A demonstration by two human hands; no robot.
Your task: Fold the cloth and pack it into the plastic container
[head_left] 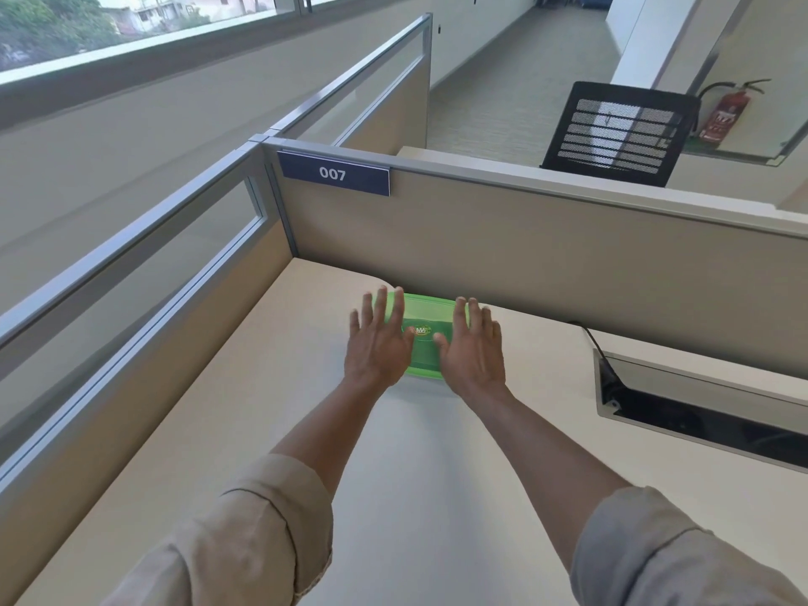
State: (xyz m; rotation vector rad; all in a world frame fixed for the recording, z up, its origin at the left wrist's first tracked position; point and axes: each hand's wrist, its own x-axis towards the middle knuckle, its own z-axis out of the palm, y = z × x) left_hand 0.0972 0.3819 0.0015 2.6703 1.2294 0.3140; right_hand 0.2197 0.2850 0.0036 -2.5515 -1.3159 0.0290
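Note:
A green translucent plastic container (426,338) with its lid on and an oval logo on top sits on the cream desk (393,474), close to the beige partition. My left hand (378,343) is spread flat over the container's left side, fingers apart. Over its right side hovers my right hand (474,349), also flat with fingers apart. Neither hand grips anything. Whether the palms touch the lid I cannot tell. No cloth is in view outside the container; the lid hides what is inside.
The partition (524,255) with a "007" label (333,173) walls the desk's far side, another panel (131,321) its left. An open cable tray (699,404) with a black cable lies at the right. A black mesh chair (621,133) stands beyond.

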